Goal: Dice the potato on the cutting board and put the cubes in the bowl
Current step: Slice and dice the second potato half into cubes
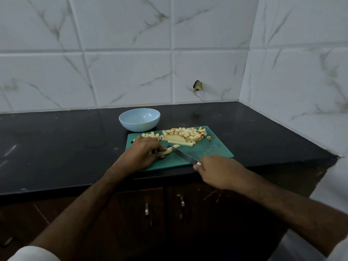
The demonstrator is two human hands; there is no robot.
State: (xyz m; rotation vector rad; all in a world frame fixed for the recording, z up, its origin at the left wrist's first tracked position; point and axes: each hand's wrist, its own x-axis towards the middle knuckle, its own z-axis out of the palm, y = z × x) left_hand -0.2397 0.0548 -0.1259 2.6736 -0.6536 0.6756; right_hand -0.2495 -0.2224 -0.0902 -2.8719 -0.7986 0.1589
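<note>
My left hand [140, 150] pins a pale potato strip [166, 151] on the green plastic cutting board [207, 149]; my right hand [216, 171] grasps the steel knife [183, 155] at the black counter [56, 147] edge.

Both bare forearms enter from the bottom of the frame and converge toward centre. Left hand [140, 153]: palm down, fingers curled, pinching a potato piece [166, 151]. Right hand [216, 171]: lower right of centre, knuckles up, fist wrapped round the knife [181, 153] handle.

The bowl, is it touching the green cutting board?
Cannot tell. In the head view the bowl sits just behind the cutting board's far left corner, its base hiding any gap.
</note>
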